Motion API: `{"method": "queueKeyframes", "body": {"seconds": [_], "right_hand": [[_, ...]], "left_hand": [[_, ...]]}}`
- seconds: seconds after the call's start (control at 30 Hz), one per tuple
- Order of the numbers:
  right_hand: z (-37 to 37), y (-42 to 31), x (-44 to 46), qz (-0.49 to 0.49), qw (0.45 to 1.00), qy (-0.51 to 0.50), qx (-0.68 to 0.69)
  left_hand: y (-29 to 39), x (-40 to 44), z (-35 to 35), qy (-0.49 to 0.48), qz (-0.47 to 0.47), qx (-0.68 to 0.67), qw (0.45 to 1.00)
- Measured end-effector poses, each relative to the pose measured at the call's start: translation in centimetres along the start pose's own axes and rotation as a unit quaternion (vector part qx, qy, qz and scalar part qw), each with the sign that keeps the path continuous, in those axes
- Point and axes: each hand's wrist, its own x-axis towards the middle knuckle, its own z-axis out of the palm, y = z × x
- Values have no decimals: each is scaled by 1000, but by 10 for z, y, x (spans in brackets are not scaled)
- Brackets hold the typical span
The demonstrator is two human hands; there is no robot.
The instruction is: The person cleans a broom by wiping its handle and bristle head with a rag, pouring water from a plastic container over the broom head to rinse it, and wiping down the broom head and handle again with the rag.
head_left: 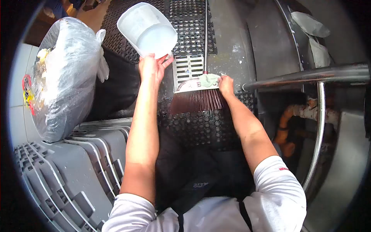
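My left hand (153, 69) grips the near edge of a translucent white plastic tub (148, 29), which has cloudy liquid in it. The tub is held in front of me, left of a broom (199, 101). The broom's dark reddish-brown bristles point toward me, and its thin handle runs away from me over the floor. My right hand (226, 85) is closed on a pale green cloth (209, 80), which lies against the broom's white head band. Part of the printing on that band is covered by the cloth.
A metal drain grate (188, 69) and black rubber mats (189, 29) cover the floor. To the left stand a bin with a clear plastic liner (73, 73) and grey plastic crates (73, 162). Metal pipes (305, 77) and a steel unit are on the right.
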Motion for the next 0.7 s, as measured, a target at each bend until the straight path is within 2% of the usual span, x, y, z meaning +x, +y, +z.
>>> {"method": "queueKeyframes", "body": {"seconds": [0.03, 0.13, 0.17, 0.23, 0.3, 0.33, 0.47, 0.53, 0.57, 0.63, 0.7], "right_hand": [[-6, -11, 5, 38, 997, 36, 50], [-3, -43, 11, -15, 985, 77, 153], [3, -48, 6, -81, 976, 106, 172], [14, -40, -7, -71, 995, -73, -13], [36, -17, -42, -143, 985, -84, -38], [22, -23, -56, -179, 979, -73, -65], [12, -19, -67, -151, 980, -101, -84], [7, -15, -62, -129, 980, -130, -79], [8, -13, -61, -141, 980, -118, -73], [21, -4, -61, -156, 982, -89, -61], [19, -3, -61, -151, 986, -76, -9]], "left_hand": [[1, 3, 0, -4, 2, 1, 1000], [-8, 7, 5, 43, 9, 62, 997], [-11, 10, 3, 43, -13, 65, 997], [-23, 30, -12, 42, -52, 73, 995], [-41, 63, -41, 78, -107, 64, 989], [-50, 76, -58, 102, -121, 85, 984], [-66, 106, -122, 211, -137, 123, 960], [-62, 100, -130, 224, -87, 197, 951], [-59, 90, -120, 226, -57, 225, 946], [-51, 98, -116, 148, -105, 259, 949], [-52, 107, -108, 93, -86, 265, 956]]}}
